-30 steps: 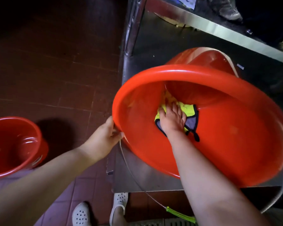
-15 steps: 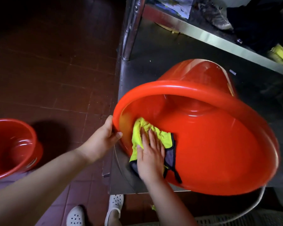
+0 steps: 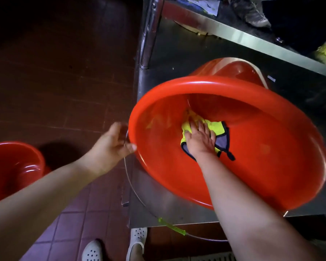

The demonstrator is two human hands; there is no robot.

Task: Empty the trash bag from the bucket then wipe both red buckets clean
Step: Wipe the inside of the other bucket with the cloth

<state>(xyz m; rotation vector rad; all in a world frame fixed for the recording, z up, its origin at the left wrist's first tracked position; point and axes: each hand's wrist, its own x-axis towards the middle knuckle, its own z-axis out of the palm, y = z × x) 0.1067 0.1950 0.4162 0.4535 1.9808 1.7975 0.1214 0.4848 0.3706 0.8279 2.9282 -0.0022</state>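
A large red bucket [image 3: 262, 166] lies tipped on its side on a steel shelf, its mouth facing me. My left hand [image 3: 111, 146] grips the left rim. My right hand [image 3: 200, 140] reaches deep inside and presses flat on a yellow cloth [image 3: 214, 129] with dark edging against the inner wall near the bottom. A second red bucket [image 3: 13, 166] stands upright on the floor at the far left, partly cut off by the frame.
The steel shelf [image 3: 177, 63] has an upright post [image 3: 149, 31] at its left corner and an upper shelf edge [image 3: 252, 36] behind. The bucket's wire handle with a green grip [image 3: 171, 227] hangs below the shelf front. Brown floor tiles [image 3: 55, 81] spread left; white shoes [image 3: 137, 236] below.
My right hand has slid the cloth from the inner wall near the left rim to deeper inside the bucket, toward the bottom. My left hand stays on the rim.
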